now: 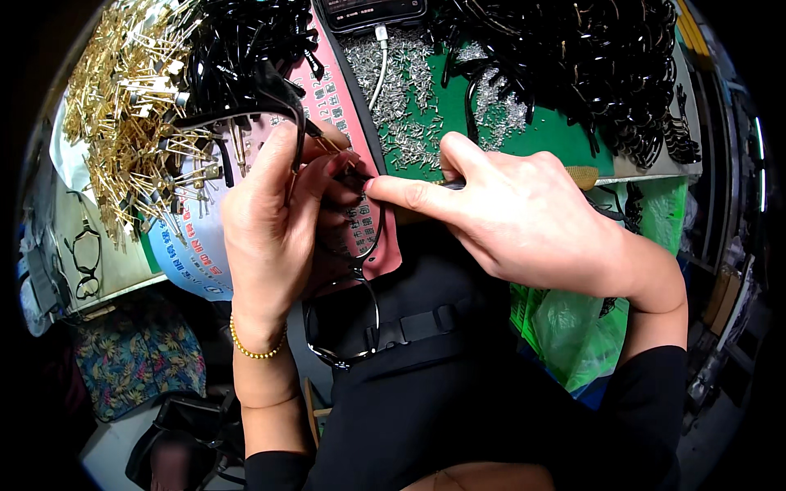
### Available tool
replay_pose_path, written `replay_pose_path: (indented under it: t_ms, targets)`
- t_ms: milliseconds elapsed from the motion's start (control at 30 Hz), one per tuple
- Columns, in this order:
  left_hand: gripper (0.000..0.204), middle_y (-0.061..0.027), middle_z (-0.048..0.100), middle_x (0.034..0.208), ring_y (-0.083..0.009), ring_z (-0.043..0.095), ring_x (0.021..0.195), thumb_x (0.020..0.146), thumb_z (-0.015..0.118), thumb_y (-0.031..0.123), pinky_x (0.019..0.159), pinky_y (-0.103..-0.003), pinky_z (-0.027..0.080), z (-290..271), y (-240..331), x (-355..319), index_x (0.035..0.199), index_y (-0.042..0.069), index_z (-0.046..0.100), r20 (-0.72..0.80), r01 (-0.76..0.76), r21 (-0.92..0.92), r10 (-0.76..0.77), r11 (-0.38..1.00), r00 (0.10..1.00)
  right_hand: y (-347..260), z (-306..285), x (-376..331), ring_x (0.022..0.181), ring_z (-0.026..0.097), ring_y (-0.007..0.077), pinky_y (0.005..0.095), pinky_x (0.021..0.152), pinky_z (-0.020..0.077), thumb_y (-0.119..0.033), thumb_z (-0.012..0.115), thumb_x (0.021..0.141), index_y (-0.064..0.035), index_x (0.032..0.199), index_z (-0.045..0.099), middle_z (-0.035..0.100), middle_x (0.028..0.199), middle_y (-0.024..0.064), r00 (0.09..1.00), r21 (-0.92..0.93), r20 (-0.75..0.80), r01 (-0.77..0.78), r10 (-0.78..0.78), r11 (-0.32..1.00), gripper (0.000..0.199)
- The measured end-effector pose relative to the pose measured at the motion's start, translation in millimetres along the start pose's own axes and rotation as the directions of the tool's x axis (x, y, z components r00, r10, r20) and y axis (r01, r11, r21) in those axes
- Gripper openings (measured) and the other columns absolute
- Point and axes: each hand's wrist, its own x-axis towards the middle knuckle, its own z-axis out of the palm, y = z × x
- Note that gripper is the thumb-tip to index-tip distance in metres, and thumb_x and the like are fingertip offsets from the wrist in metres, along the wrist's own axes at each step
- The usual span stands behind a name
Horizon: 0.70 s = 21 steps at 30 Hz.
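The left hand (274, 217) gripped a black eyeglass frame (348, 307) at its hinge corner, the lenses hanging down over the lap below the near edge of the workbench (565, 135). The right hand (524, 217) was pinched narrow on a slim tool — probably a small screwdriver, though its tip was hidden — with the forefinger pointed at that hinge. The step looked like fixing the hinge, and doing it well meant bracing the frame firmly, keeping the tool square to the hinge, and turning lightly so the tiny part would not slip.

Counted: one frame in hand, one more pair of glasses (84, 262) at the left edge, one phone (372, 12) at the far edge. The gold hinge pieces (123, 106), silver screws (401, 90) and black temple arms (573, 57) lay in heaps — too many to count.
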Motion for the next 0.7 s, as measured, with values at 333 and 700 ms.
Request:
replay_pose_path:
  t_ms: [333,700]
  targets:
    - [0.011,-0.0025,0.069,0.083,-0.0056,0.060,0.064,0.099,0.055,-0.002,0.053,-0.021,0.046,-4,-12,5,0.106,0.001,0.064,0.102,-0.275,0.378,0.255,0.884,0.962,-4,-3,5,0.071,0.064,0.0251,0.0368,0.051,0.0490,-0.010,0.064,0.086,-0.0286,0.141,0.056,0.051,0.087,0.0092,0.999,0.010,0.001,-0.038,0.038,0.999,0.059]
    - [0.012,-0.0023,0.069,0.087,-0.0035,0.061,0.067,0.101,0.055,0.000,0.054,-0.018,0.049,-1,-11,6,0.110,-0.001,0.062,0.074,-0.210,0.261,0.197,0.942,0.978,-10,8,9,0.069,0.063,0.0236,0.0358,0.049,0.0515,-0.009,0.063,0.086,-0.0288,0.142,0.057,0.050,0.087,0.0084,0.992,-0.048,-0.117,-0.057,0.051,0.997,0.060]
